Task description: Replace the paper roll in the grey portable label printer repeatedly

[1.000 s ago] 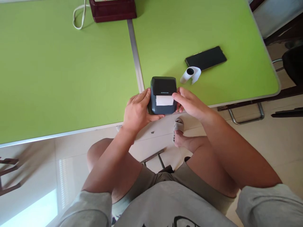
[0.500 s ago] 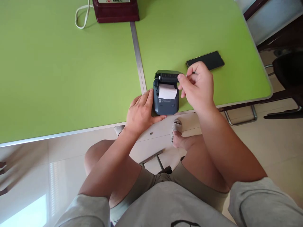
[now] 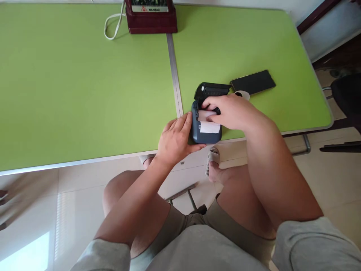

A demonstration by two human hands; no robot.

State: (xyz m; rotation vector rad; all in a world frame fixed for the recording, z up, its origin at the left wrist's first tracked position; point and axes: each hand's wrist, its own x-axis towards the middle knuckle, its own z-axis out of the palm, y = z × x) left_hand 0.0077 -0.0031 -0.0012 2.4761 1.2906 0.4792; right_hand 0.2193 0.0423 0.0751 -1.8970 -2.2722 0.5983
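Note:
A dark blue label printer [image 3: 207, 138] stands near the front edge of the green table, its black lid [image 3: 213, 89] swung up at the back. My left hand [image 3: 176, 138] grips the printer, fingers along its left side and thumb across its front. Inside the compartment lies a white paper roll [image 3: 205, 115], its loose end hanging over the printer's front. My right hand [image 3: 232, 111] reaches in from the right, thumb and fingers closed around the roll; the fingertips are partly hidden. Behind that hand shows a small white ring-shaped thing [image 3: 244, 95], partly covered.
A black phone [image 3: 254, 82] lies right of the printer on the green table [image 3: 98, 94]. At the back stands a dark red framed object [image 3: 152, 24] with a white cord [image 3: 109, 35]. A metal strip [image 3: 174, 71] crosses the table.
My right hand has moved from the lid down into the compartment and closed on the paper roll. The lid stands further open, and more paper hangs over the front. The view has shifted slightly.

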